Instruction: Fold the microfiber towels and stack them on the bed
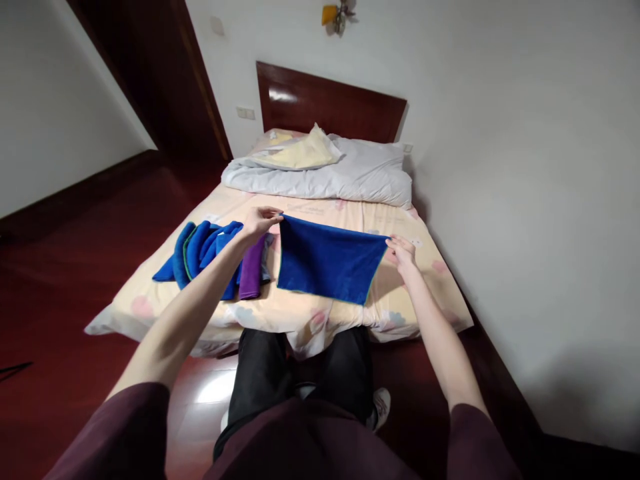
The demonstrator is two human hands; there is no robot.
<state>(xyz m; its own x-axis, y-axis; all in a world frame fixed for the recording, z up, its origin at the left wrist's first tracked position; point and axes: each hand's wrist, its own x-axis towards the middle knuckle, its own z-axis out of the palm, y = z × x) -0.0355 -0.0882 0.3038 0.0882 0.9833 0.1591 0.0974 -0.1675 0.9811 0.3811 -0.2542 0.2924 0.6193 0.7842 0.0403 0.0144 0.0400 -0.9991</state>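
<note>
A blue towel [330, 260] with a thin green edge is stretched between my two hands over the front part of the bed. My left hand [261, 221] pinches its upper left corner, fingers closed. At the upper right corner, my right hand [401, 251] is closed on the cloth in the same way. The towel's lower edge hangs down close to the sheet; whether it touches cannot be told. Left of it lies a heap of blue towels [203, 243], partly hidden behind my left forearm. A rolled purple towel [251, 270] lies between the heap and the held towel.
The bed's patterned sheet [430, 287] spreads under everything. Toward the dark wooden headboard [330, 103] lie a bunched pale quilt [320, 180] and a yellow cloth [305, 152]. A white wall [525, 200] runs along the right; dark red floor [75, 267] shows at left.
</note>
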